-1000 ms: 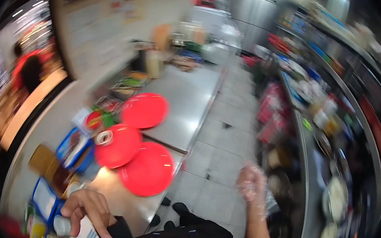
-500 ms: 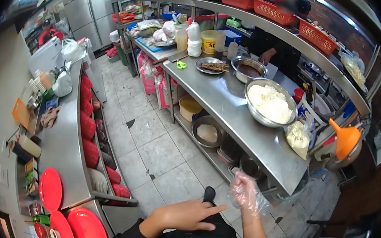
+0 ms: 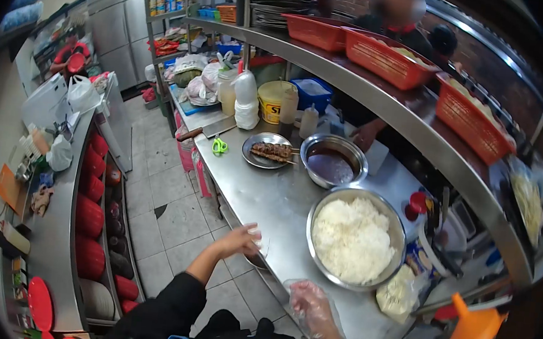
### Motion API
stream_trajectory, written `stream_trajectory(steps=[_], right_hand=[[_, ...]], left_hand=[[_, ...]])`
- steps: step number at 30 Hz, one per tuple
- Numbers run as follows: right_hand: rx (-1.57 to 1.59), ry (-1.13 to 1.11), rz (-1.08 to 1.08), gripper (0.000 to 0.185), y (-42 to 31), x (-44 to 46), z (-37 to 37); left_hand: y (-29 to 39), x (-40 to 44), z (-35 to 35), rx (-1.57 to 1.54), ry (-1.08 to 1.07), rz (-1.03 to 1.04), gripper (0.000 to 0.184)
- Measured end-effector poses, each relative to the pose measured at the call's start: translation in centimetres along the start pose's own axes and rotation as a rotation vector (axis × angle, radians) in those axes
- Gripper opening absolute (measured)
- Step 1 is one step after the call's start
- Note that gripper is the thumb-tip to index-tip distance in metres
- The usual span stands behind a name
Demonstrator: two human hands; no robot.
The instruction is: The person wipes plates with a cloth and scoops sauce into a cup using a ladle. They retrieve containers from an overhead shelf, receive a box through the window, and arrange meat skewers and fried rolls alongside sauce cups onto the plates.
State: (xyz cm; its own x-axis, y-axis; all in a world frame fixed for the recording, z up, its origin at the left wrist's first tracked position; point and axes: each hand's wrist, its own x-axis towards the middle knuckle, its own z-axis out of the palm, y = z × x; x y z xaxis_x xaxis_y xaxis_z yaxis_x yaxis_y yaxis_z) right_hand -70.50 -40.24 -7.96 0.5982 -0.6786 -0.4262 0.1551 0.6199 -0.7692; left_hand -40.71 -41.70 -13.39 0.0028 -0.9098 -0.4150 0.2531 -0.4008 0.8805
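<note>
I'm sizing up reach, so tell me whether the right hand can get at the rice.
Probably yes: the gloved right hand is near the bowl, the rice lies uncovered, and I see nothing between them.

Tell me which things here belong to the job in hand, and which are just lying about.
Likely in use, judging by the right hand:
clear plastic glove on it
steel bowl of white rice beside it

Apparently just lying about:
orange funnel
wooden-handled knife
red plates
</note>
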Motion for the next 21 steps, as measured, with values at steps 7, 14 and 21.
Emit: stream_trajectory(steps=[7, 14, 21], right_hand=[[-0.373, 0.01, -0.052, 0.019, -0.7, 4.2, 1.0], [-0.37, 0.146, -0.158, 0.017, -5.9, 11.6, 5.4], [-1.117, 0.169, -0.676, 0.039, -7.5, 22.4, 7.9]], left_hand=[[2.4, 24.6, -8.8, -0.634, 0.3, 0.239, 0.064], [6.5, 28.2, -10.1, -0.456, 0.667, 0.475, 0.04], [3.1, 12.3, -13.5, -0.421, 0.783, 0.445, 0.028]])
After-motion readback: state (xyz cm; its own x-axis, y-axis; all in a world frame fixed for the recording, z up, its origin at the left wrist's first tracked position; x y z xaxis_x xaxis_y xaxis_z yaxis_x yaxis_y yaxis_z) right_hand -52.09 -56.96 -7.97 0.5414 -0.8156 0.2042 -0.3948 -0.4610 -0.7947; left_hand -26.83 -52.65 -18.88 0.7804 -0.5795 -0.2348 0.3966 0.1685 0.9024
